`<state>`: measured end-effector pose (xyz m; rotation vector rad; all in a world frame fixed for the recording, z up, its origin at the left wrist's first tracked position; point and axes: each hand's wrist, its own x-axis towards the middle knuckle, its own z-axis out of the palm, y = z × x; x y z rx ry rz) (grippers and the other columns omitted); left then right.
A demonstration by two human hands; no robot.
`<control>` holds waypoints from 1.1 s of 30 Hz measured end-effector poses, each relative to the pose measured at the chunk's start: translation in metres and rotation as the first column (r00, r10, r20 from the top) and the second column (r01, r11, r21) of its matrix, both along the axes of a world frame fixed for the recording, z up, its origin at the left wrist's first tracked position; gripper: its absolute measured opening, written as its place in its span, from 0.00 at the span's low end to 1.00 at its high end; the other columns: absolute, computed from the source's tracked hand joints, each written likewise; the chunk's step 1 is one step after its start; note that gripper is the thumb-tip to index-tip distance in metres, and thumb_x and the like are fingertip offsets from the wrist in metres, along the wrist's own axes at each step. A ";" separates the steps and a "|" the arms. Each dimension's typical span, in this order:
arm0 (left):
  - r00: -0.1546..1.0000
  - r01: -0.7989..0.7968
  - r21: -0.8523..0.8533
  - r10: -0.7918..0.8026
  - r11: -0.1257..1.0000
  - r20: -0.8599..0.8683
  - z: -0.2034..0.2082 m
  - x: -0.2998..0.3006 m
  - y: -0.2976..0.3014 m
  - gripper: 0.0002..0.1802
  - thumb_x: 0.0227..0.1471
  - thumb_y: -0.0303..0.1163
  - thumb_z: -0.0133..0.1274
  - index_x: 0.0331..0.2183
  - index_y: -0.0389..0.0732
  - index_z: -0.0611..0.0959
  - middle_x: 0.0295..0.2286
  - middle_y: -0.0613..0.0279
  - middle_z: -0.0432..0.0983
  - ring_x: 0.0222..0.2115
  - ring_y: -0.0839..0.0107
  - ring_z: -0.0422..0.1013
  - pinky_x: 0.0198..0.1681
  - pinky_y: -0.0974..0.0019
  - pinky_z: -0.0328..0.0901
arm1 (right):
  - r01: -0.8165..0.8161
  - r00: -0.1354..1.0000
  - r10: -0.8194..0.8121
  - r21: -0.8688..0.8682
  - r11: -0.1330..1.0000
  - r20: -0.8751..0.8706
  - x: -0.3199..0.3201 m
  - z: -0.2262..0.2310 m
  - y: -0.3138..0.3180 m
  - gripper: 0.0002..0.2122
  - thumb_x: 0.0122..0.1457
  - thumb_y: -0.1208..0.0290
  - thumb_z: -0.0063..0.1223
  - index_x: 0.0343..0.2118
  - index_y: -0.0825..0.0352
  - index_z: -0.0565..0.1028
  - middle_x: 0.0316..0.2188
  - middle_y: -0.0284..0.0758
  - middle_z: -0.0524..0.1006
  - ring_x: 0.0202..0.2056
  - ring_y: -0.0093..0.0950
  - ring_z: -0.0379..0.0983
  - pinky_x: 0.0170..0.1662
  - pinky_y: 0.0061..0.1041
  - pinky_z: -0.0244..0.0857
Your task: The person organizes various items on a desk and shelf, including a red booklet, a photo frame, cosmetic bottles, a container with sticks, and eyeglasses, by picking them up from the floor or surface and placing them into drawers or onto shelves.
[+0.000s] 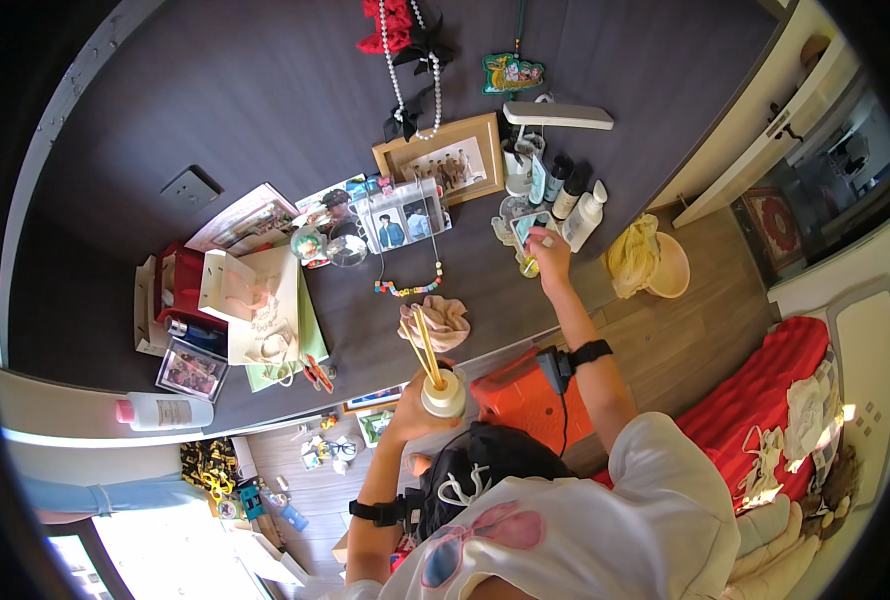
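My left hand (412,414) is closed around a pale reed diffuser bottle (444,396), held near the desk's front edge. Several thin yellow reeds (426,345) stick up out of its neck. Further right, my right hand (551,256) reaches over the desk beside a clear plastic holder (513,212). Its fingers are bent together at a small yellowish thing (530,268), too small and partly covered to name. A crumpled pink cloth (447,320) lies just beyond the reeds. Behind it rests a string of coloured beads (408,290).
Pump and cosmetic bottles (587,214) stand right of the clear holder. A framed photo (452,160) leans at the back, under a white lamp (559,116). Paper bags (255,305) fill the desk's left. An orange-red stool (525,400) and a lined bin (670,267) stand below.
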<state>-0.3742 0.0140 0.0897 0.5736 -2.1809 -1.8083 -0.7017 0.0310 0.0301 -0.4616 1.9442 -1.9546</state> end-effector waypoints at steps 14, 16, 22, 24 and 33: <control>0.992 -0.121 0.081 0.118 0.989 0.041 0.008 -0.045 0.003 0.34 0.22 0.34 0.64 0.37 0.37 0.70 0.30 0.63 0.71 0.30 0.74 0.68 0.38 0.70 0.62 | -0.303 0.878 0.282 0.009 0.953 -0.387 -0.060 -0.023 -0.080 0.12 0.49 0.66 0.53 0.28 0.72 0.72 0.18 0.32 0.73 0.19 0.19 0.67 0.23 0.19 0.60; 0.988 -0.156 0.065 0.155 0.986 0.029 0.006 -0.037 0.002 0.33 0.22 0.33 0.64 0.37 0.37 0.70 0.29 0.63 0.71 0.30 0.75 0.68 0.37 0.71 0.62 | -0.338 0.900 0.323 -0.002 0.941 -0.294 -0.041 -0.014 -0.065 0.13 0.50 0.64 0.52 0.27 0.72 0.71 0.20 0.33 0.74 0.20 0.19 0.68 0.24 0.20 0.60; 0.994 -0.101 0.232 0.106 0.968 -0.012 0.001 -0.044 -0.004 0.33 0.18 0.27 0.63 0.35 0.37 0.71 0.31 0.63 0.70 0.32 0.73 0.67 0.38 0.68 0.62 | -0.580 0.747 0.628 -0.250 0.775 0.217 0.019 0.022 0.068 0.05 0.49 0.74 0.41 0.30 0.67 0.66 0.17 0.31 0.68 0.19 0.21 0.66 0.22 0.19 0.60; 0.999 -0.032 0.218 0.032 0.976 0.006 -0.002 -0.058 -0.003 0.33 0.18 0.27 0.63 0.36 0.37 0.71 0.32 0.64 0.70 0.33 0.74 0.66 0.39 0.69 0.61 | -0.634 0.717 0.642 -0.129 0.762 0.273 0.051 0.030 0.102 0.10 0.43 0.82 0.44 0.32 0.67 0.69 0.18 0.29 0.67 0.20 0.18 0.65 0.22 0.17 0.60; 0.951 0.307 0.095 -0.300 0.947 -0.081 0.019 -0.129 0.037 0.31 0.22 0.28 0.58 0.39 0.41 0.72 0.40 0.57 0.65 0.46 0.64 0.60 0.48 0.68 0.54 | -0.593 0.784 0.621 0.266 0.760 -0.029 0.072 0.002 0.141 0.23 0.38 0.75 0.57 0.43 0.66 0.69 0.28 0.33 0.74 0.29 0.18 0.69 0.33 0.20 0.63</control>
